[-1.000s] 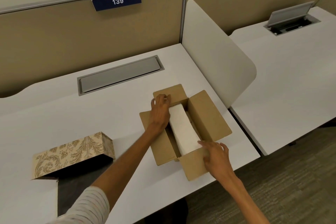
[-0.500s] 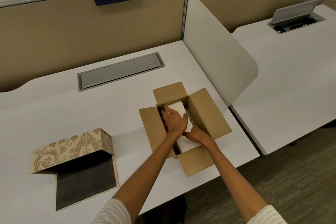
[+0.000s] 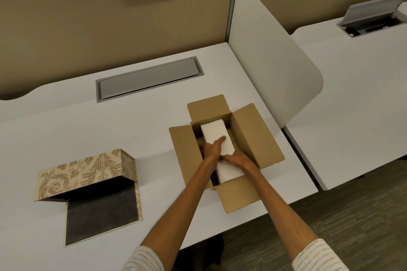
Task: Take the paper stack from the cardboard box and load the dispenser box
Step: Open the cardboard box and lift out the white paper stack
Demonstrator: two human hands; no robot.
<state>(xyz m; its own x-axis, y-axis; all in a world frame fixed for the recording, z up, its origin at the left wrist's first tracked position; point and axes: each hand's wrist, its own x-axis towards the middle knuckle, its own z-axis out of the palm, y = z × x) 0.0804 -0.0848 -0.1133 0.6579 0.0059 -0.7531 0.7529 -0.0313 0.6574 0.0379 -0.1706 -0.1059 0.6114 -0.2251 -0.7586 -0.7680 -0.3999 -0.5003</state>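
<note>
- On the white desk (image 3: pixel 66 130), toward its right front edge, the cardboard box (image 3: pixel 253 138) stood with all four flaps folded outward, and the white paper stack (image 3: pixel 217 133) was inside it, its top roughly level with the opening.
- Both hands were down in the box: the left hand (image 3: pixel 211 148) lay on the stack's left side with its thumb pressed flat on top, and the right hand (image 3: pixel 236 158) sat on the near part of the stack, fingers curled downward.
- Each hand seemed closed against the paper, though a full grip under the stack could not be confirmed.
- To lift well, I judged the fingers should reach down both long sides and squeeze inward evenly, so that loose sheets would not fan or slide as the stack rose.
- A straight upward pull looked wise, since the near flap and right flap stood close and could snag a corner.
- Well to the left, the patterned dispenser box (image 3: pixel 86 171) lay open, its dark inner panel facing up, ready to receive the paper.
- Hidden points: the fingertips of both hands, the stack's depth, and whatever lay beneath or beside it in the box's shadowed left gap.
- The sleeves were cut off at the bottom edge of the view.
</note>
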